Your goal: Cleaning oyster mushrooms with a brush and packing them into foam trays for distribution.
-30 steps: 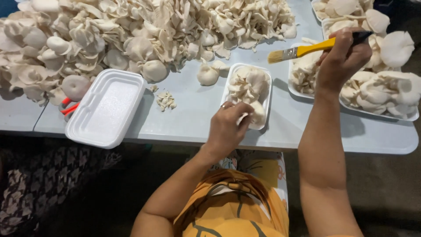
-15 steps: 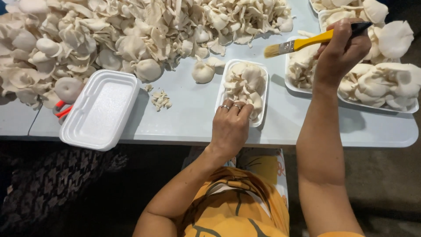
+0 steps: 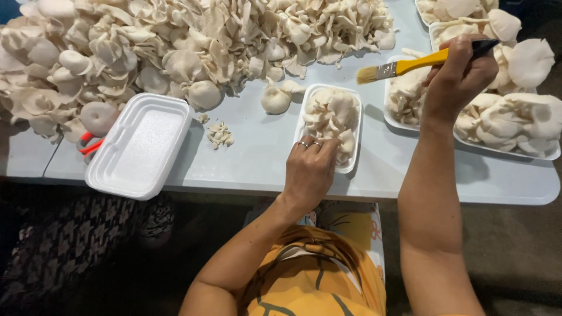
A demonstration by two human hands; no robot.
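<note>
Left hand: left hand (image 3: 308,175) rested on the near end of the small foam tray (image 3: 304,120), fingers curled together over its mushrooms; two rings showed on the fingers.
Small foam tray: white, oblong, filled with pale oyster mushrooms (image 3: 331,111); lay on the light blue table (image 3: 263,158) near its front edge, between the empty tray and the large tray.
Right hand: right hand (image 3: 456,79) was closed around the dark handle end of a paintbrush (image 3: 410,64), held above the large tray.
Paintbrush: yellow handle, metal ferrule, pale bristles pointing left, clear of the table.
Large tray: white tray (image 3: 550,157) at right, heaped with broad mushroom caps; a further tray lay behind it.
Empty tray: white foam tray (image 3: 140,146) at left, overhanging the table edge, nothing in it.
Bulk pile: big heap of loose mushrooms (image 3: 175,41) covered the far side of the table.
Scraps: small bits (image 3: 220,134) lay between the empty tray and the small tray.
Red item: red handles (image 3: 89,144) protruded from beneath the empty tray; kind could not be told.
</note>
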